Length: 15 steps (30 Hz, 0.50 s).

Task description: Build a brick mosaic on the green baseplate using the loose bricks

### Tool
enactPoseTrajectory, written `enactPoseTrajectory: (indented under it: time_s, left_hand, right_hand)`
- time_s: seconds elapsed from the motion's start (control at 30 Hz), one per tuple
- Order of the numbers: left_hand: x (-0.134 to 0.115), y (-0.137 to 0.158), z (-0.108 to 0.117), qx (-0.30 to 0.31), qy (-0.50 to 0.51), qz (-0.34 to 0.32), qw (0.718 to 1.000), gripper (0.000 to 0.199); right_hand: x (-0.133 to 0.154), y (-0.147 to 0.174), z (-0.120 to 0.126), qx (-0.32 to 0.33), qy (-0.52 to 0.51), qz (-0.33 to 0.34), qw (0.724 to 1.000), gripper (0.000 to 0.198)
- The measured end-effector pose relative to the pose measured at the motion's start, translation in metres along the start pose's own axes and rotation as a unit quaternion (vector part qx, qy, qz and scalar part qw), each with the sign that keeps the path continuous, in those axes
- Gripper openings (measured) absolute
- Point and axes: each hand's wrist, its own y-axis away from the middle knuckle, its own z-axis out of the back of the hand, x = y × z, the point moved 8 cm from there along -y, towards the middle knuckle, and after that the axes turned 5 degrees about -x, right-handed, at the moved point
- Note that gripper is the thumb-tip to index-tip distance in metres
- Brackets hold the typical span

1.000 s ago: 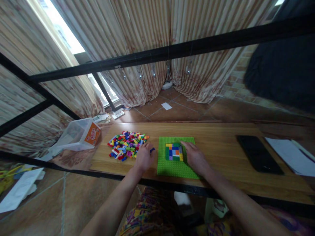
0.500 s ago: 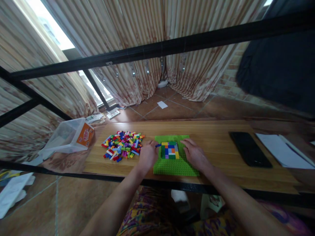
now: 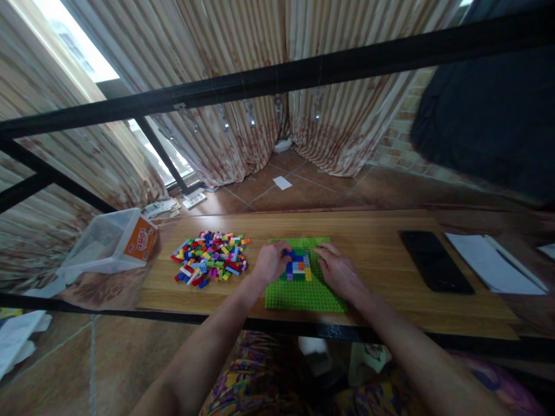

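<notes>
A green baseplate (image 3: 303, 297) lies on the wooden table, bearing a small square of coloured building bricks (image 3: 299, 267). My left hand (image 3: 272, 261) is over the square's upper left, its fingers pinched on a small blue brick (image 3: 289, 253). The fingers cover part of the square's left side. My right hand (image 3: 339, 270) rests over the plate's right side, fingers apart and holding nothing, with the fingertips just beside the square. To the left, a pile of loose bricks (image 3: 212, 258) in many colours lies on the table.
A clear plastic box (image 3: 106, 242) with an orange label stands at the far left. On the right lie a black phone-like slab (image 3: 436, 261) and white paper (image 3: 494, 263) with a pen-like stick. A black metal bar (image 3: 260, 82) crosses beyond the table (image 3: 373, 231).
My left hand has moved right with the blue brick, from the square's left edge onto its upper left part. My right hand stays beside the square. The view has shifted slightly.
</notes>
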Motion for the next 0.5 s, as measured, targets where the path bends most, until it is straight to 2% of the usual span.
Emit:
enactPoseTrajectory:
  time_s: [0.13, 0.5]
  left_hand:
    - [0.0006, -0.0004, 0.0003, -0.013, 0.051, 0.006, 0.999, 0.026]
    - [0.0035, -0.0002, -0.0008, -0.064, 0.113, 0.016, 0.991, 0.026]
  right_hand:
    - [0.0027, -0.0007, -0.0002, 0.005, 0.008, 0.007, 1.0, 0.035]
    - [0.0021, -0.0001, 0.0001, -0.005, 0.008, 0.011, 1.0, 0.035]
